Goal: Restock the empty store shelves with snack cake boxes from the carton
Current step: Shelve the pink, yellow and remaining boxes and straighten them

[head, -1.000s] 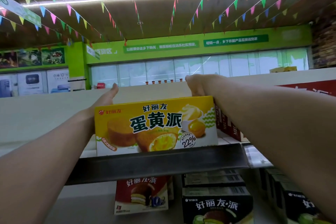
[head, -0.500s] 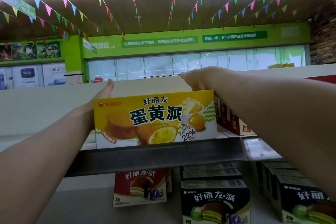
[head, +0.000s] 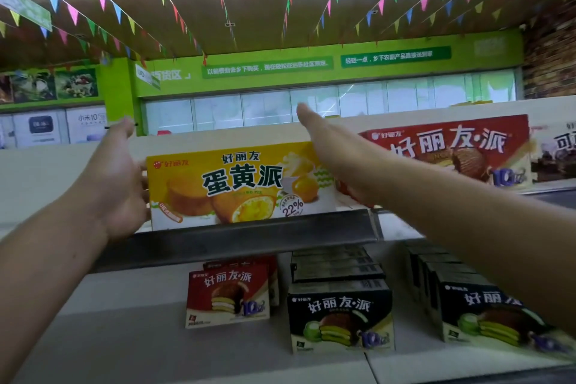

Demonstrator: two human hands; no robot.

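Yellow snack cake box [head: 240,184] stands upright on the top shelf [head: 249,237] at the middle of the frame, its printed face toward us and its lower edge behind the dark shelf lip. Our left hand [head: 115,184] is at the box's left end, palm turned toward it, fingers spread loosely and not clamped; we cannot tell whether the palm touches the cardboard. Our right hand [head: 327,140] reaches across the box's upper right corner, flat, fingers straight and close together, gripping nothing. To the right on the same shelf stands a red box [head: 452,150], partly hidden by our right forearm. On the lower shelf [head: 124,321], bottom half of the frame, we see a smaller red box [head: 227,299] left of centre, a row of black boxes [head: 341,318] just to its right, and another black row [head: 486,315] at lower right. Coloured pennants [head: 103,0] hang across the ceiling at the top.
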